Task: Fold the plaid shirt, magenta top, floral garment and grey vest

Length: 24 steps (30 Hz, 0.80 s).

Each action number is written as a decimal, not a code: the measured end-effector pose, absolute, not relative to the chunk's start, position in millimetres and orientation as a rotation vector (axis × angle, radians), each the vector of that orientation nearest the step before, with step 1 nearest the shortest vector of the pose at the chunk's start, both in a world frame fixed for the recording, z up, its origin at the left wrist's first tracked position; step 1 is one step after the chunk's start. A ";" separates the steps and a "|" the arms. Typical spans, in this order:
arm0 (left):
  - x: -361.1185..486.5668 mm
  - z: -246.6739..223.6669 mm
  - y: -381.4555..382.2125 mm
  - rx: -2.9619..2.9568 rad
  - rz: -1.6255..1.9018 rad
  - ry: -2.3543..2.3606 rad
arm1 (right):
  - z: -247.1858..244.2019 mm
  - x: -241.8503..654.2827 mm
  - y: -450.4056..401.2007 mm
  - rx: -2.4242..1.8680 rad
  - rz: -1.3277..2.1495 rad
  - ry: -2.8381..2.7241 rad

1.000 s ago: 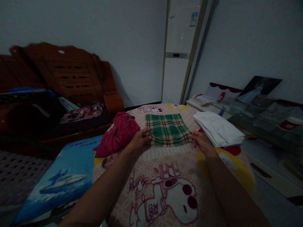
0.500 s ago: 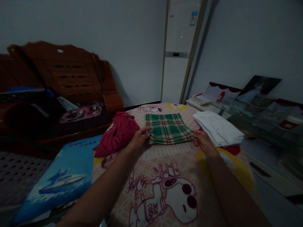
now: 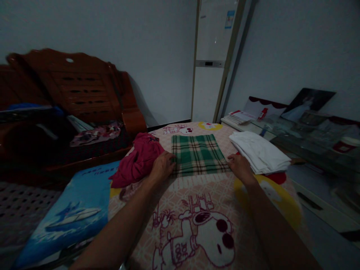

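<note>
A green, black and cream plaid cloth [image 3: 198, 155], folded into a rectangle, lies flat on the patterned bedspread [image 3: 213, 187]. At its left edge, near the front corner, is my left hand [image 3: 164, 165], with bent fingers closed on the border. My right hand [image 3: 240, 167] is at the opposite front corner, thumb and fingers drawn together on the edge. The fingertips are partly hidden in the dim light. Just left of my left hand sits a crumpled magenta garment [image 3: 139, 159]. Beyond my right hand rests a stack of folded white cloth [image 3: 258, 152].
A carved wooden bench [image 3: 81, 86] with cloths on it stands at the left. Below it is a blue printed bag or sheet [image 3: 75, 210]. On the right is a glass-topped cabinet [image 3: 303, 138] with papers and a photo. A tall white air conditioner [image 3: 209, 90] stands behind.
The front edge of the plaid cloth has come down and toward me, and now lies flatter. Both hands have lowered slightly with it, the left one turning more palm-down.
</note>
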<state>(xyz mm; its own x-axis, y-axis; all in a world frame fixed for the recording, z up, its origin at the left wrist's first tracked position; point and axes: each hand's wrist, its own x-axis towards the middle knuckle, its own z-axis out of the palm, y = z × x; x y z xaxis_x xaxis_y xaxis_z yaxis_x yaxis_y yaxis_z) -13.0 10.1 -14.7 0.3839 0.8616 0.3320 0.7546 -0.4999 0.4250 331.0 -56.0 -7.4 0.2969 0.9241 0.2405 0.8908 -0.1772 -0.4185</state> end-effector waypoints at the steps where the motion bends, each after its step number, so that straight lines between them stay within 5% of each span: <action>1: -9.4 -13.5 6.5 2.482 0.760 1.290 | -4.4 327.7 -57.6 -2.036 0.031 -1.704; 9: 12.9 -32.2 -9.6 2.760 0.417 0.892 | -27.0 305.4 -65.0 -1.604 -0.010 -2.394; 24: 8.1 -39.4 7.9 2.553 0.644 0.968 | -31.2 303.7 -52.2 -1.699 0.047 -2.191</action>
<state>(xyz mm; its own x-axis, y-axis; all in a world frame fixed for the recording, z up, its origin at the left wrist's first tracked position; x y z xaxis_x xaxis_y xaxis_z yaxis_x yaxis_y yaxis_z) 8.1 7.9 -39.4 0.6662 0.6861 0.2924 0.5347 -0.7127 0.4541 303.7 -52.2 -31.2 -0.2071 0.9419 0.2645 0.9297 0.2736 -0.2466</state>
